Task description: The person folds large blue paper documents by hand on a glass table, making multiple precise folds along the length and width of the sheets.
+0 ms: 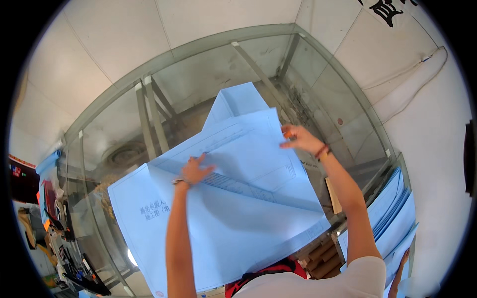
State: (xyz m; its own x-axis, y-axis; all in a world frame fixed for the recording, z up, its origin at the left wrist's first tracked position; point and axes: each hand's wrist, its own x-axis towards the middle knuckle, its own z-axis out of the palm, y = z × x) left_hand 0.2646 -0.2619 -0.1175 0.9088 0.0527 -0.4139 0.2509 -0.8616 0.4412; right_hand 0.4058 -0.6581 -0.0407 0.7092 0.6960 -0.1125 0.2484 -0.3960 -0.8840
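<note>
A large blue printed paper sheet [238,238] with fold creases lies spread before me on a glass-topped table [208,43]. Part of it is folded over, and a raised fold runs across its middle. My left hand [195,170] rests on the paper near this fold, fingers spread, slightly blurred. Beside the paper's upper right edge is my right hand [300,138], with thumb and fingers apart. Something small and orange [287,134] shows at its fingers, too blurred to name. Another blue paper part [240,98] sticks out beyond the far edge.
Blue folded papers [391,212] stand stacked at the right, with another person's hand [405,257] beside them. Brown cardboard pieces [320,259] sit below the table's near edge. Assorted stationery [69,257] and a blue roll [48,162] lie at the left. White walls [223,18] border the table.
</note>
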